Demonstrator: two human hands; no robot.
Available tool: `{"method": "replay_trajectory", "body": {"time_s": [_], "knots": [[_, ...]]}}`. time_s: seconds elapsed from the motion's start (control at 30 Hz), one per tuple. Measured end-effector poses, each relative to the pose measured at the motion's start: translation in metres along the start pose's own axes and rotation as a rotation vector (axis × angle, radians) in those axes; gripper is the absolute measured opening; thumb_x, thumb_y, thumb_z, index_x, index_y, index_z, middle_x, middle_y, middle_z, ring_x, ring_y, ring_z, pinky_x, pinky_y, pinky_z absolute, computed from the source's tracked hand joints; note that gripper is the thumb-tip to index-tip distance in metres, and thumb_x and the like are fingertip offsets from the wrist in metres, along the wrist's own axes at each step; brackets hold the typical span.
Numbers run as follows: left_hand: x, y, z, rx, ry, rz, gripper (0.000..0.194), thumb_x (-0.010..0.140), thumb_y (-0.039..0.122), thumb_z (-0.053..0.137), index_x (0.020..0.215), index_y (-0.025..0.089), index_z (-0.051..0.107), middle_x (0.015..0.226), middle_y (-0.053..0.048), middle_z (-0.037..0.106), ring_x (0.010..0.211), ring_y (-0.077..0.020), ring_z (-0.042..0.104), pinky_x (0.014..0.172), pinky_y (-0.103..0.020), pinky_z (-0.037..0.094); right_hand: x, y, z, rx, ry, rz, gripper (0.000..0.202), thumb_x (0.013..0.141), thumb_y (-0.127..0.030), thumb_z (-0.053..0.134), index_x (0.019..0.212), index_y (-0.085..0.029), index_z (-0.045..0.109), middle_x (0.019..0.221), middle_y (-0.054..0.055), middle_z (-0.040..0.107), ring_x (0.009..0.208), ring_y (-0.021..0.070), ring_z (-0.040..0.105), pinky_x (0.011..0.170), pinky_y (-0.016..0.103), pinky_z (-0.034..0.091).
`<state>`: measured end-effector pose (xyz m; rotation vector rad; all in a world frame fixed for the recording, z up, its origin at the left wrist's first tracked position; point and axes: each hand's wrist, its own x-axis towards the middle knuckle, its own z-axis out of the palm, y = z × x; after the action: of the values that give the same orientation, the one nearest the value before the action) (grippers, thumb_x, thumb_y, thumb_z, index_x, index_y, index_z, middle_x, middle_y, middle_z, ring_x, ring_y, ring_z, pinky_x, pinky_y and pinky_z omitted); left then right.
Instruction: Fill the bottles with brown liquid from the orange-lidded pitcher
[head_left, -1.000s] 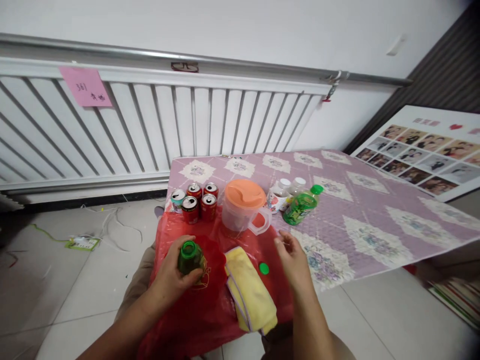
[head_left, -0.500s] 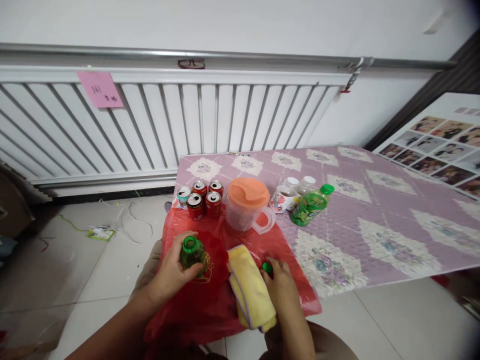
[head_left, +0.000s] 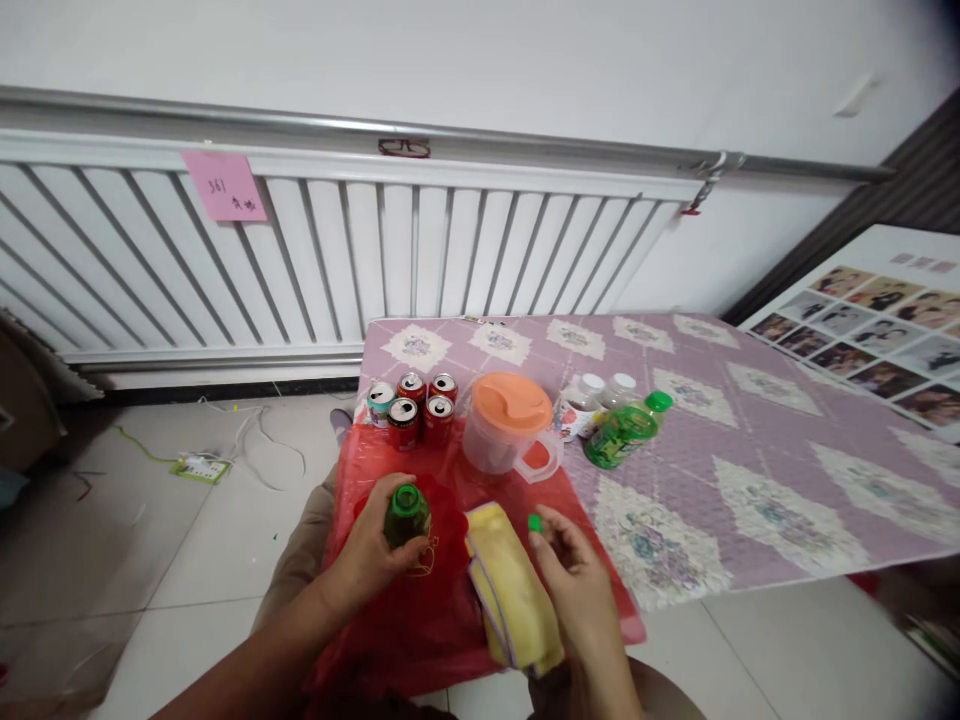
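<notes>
My left hand [head_left: 379, 535] is wrapped round a green bottle [head_left: 407, 515], upright with its mouth uncovered. Between the fingertips of my right hand [head_left: 574, 565] is a small green bottle cap [head_left: 535, 523], apart from the bottle. A folded yellow cloth [head_left: 514, 590] with a purple edge lies between my hands on the red plastic sheet [head_left: 420, 630]. Beyond them stands a clear plastic pitcher [head_left: 491, 440] with an orange lid. What lies under the left hand and bottle is partly hidden.
Several drink cans [head_left: 403, 424] cluster left of the pitcher. To its right are two white-capped bottles [head_left: 581, 405] and a leaning green-labelled bottle [head_left: 621, 435]. A patterned tablecloth [head_left: 772, 510] covers the table. A radiator [head_left: 420, 240] lines the wall behind.
My right hand has lifted slightly and turned the cap from facing me to side-on. The left hand still holds the bottle. The whole view has shifted a little.
</notes>
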<state>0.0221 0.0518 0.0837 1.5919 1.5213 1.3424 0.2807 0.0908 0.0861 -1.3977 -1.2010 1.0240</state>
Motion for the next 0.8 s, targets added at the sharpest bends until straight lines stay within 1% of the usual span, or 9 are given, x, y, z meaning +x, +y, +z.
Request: {"method": "replay_trajectory", "body": {"time_s": [0.07, 0.1, 0.17, 0.23, 0.3, 0.43, 0.5, 0.6, 0.8], "knots": [[0.000, -0.003, 0.001, -0.011, -0.004, 0.027, 0.060, 0.071, 0.025, 0.070, 0.127, 0.019, 0.049, 0.128, -0.011, 0.054, 0.121, -0.0276, 0.053, 0.107, -0.049, 0.042, -0.012, -0.032, 0.025, 0.033, -0.091, -0.067, 0.035, 0.073, -0.039, 0.070, 0.103, -0.023, 0.070, 0.087, 0.003, 0.065, 0.078, 0.0179, 0.062, 0.073, 0.031, 0.052], [0.000, -0.005, 0.002, -0.015, -0.006, 0.043, 0.060, 0.072, 0.024, 0.070, 0.127, 0.019, 0.048, 0.128, -0.012, 0.053, 0.122, -0.0281, 0.053, 0.107, -0.049, 0.042, -0.017, -0.046, 0.038, 0.034, -0.125, -0.117, 0.031, 0.075, -0.036, 0.069, 0.103, -0.023, 0.070, 0.092, 0.004, 0.065, 0.081, 0.0173, 0.062, 0.075, 0.030, 0.052], [0.000, -0.009, 0.003, -0.020, -0.012, 0.077, 0.064, 0.072, 0.024, 0.071, 0.130, 0.019, 0.045, 0.129, -0.013, 0.052, 0.123, -0.0292, 0.052, 0.107, -0.050, 0.042, -0.025, -0.071, 0.060, 0.008, -0.200, -0.210, 0.029, 0.080, -0.029, 0.064, 0.108, -0.026, 0.069, 0.111, 0.006, 0.063, 0.094, 0.0176, 0.062, 0.081, 0.030, 0.052], [0.001, -0.011, 0.004, -0.034, -0.019, 0.102, 0.065, 0.073, 0.025, 0.071, 0.131, 0.019, 0.043, 0.130, -0.014, 0.052, 0.122, -0.0292, 0.053, 0.105, -0.050, 0.044, -0.030, -0.088, 0.076, -0.067, -0.274, -0.282, 0.031, 0.081, -0.024, 0.060, 0.110, -0.027, 0.068, 0.115, 0.006, 0.061, 0.099, 0.0178, 0.061, 0.082, 0.029, 0.051], [0.003, -0.011, 0.004, -0.061, -0.027, 0.125, 0.063, 0.075, 0.026, 0.069, 0.131, 0.019, 0.043, 0.128, -0.014, 0.052, 0.119, -0.0282, 0.054, 0.103, -0.048, 0.046, -0.033, -0.100, 0.088, -0.151, -0.327, -0.332, 0.034, 0.081, -0.021, 0.058, 0.113, -0.027, 0.067, 0.112, 0.005, 0.061, 0.098, 0.0179, 0.061, 0.082, 0.030, 0.052], [0.007, -0.005, 0.004, -0.097, -0.041, 0.179, 0.056, 0.075, 0.025, 0.067, 0.127, 0.020, 0.046, 0.124, -0.012, 0.054, 0.117, -0.0271, 0.054, 0.100, -0.046, 0.046, -0.034, -0.110, 0.102, -0.284, -0.371, -0.425, 0.037, 0.081, -0.017, 0.054, 0.115, -0.026, 0.067, 0.108, 0.006, 0.061, 0.101, 0.0199, 0.059, 0.090, 0.036, 0.050], [0.009, -0.001, 0.003, -0.098, -0.055, 0.170, 0.053, 0.073, 0.024, 0.068, 0.123, 0.021, 0.049, 0.121, -0.011, 0.056, 0.114, -0.0265, 0.054, 0.099, -0.045, 0.046, -0.035, -0.110, 0.106, -0.355, -0.388, -0.453, 0.037, 0.081, -0.015, 0.054, 0.114, -0.028, 0.067, 0.107, 0.006, 0.061, 0.102, 0.0217, 0.058, 0.091, 0.039, 0.049], [0.010, 0.002, 0.001, -0.113, -0.075, 0.148, 0.050, 0.073, 0.024, 0.069, 0.120, 0.021, 0.051, 0.119, -0.010, 0.056, 0.112, -0.0261, 0.054, 0.098, -0.045, 0.046, -0.035, -0.109, 0.111, -0.449, -0.402, -0.470, 0.039, 0.081, -0.013, 0.053, 0.115, -0.029, 0.066, 0.109, 0.007, 0.061, 0.104, 0.0233, 0.057, 0.093, 0.042, 0.048], [0.010, 0.004, 0.001, -0.163, -0.067, 0.191, 0.049, 0.074, 0.022, 0.068, 0.120, 0.021, 0.050, 0.118, -0.010, 0.056, 0.109, -0.0252, 0.055, 0.095, -0.042, 0.048, -0.033, -0.120, 0.112, -0.584, -0.477, -0.469, 0.040, 0.083, -0.009, 0.052, 0.116, -0.027, 0.065, 0.114, 0.008, 0.060, 0.107, 0.0243, 0.056, 0.094, 0.042, 0.048]]}}
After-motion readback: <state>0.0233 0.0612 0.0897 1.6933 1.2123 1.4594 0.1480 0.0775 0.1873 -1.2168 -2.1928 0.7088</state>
